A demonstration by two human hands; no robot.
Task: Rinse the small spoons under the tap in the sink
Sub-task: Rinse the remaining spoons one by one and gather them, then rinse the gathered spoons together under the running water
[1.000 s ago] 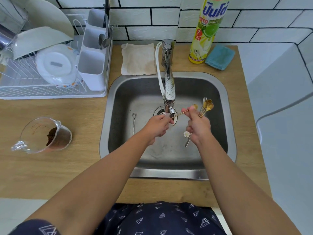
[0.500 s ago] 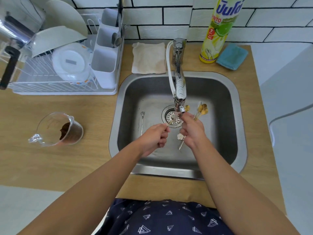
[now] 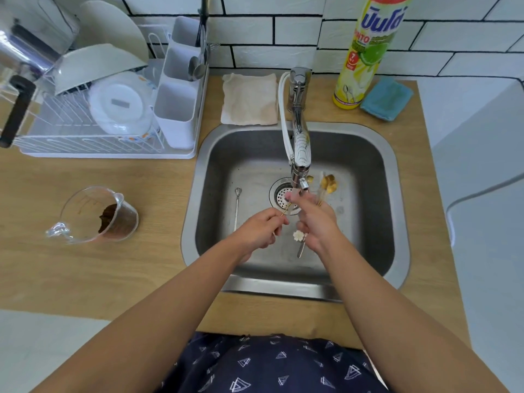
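My right hand (image 3: 317, 222) is closed around a bunch of small gold spoons (image 3: 329, 184); their bowls fan out just right of the tap's spout (image 3: 302, 181), and a white flower-shaped handle end (image 3: 299, 236) sticks out below the fist. My left hand (image 3: 261, 229) pinches the thin gold handle of one spoon (image 3: 285, 210), which slants up toward the right hand's fingers under the spout. Both hands are over the steel sink (image 3: 377, 194), near the drain (image 3: 280, 195). A thin silver utensil (image 3: 236, 208) lies on the sink floor at left. Running water is not discernible.
A white dish rack (image 3: 107, 148) with bowls, a lid and a cutlery holder stands at back left. A glass measuring jug (image 3: 99, 215) with brown residue lies on the wooden counter (image 3: 99, 273). Behind the sink are a beige cloth (image 3: 249, 99), a yellow detergent bottle (image 3: 365, 52) and a blue sponge (image 3: 387, 99).
The single spoon's handle has swung from nearly level to slanting down toward the left hand. Both hands have stayed under the spout while the camera shifted its view.
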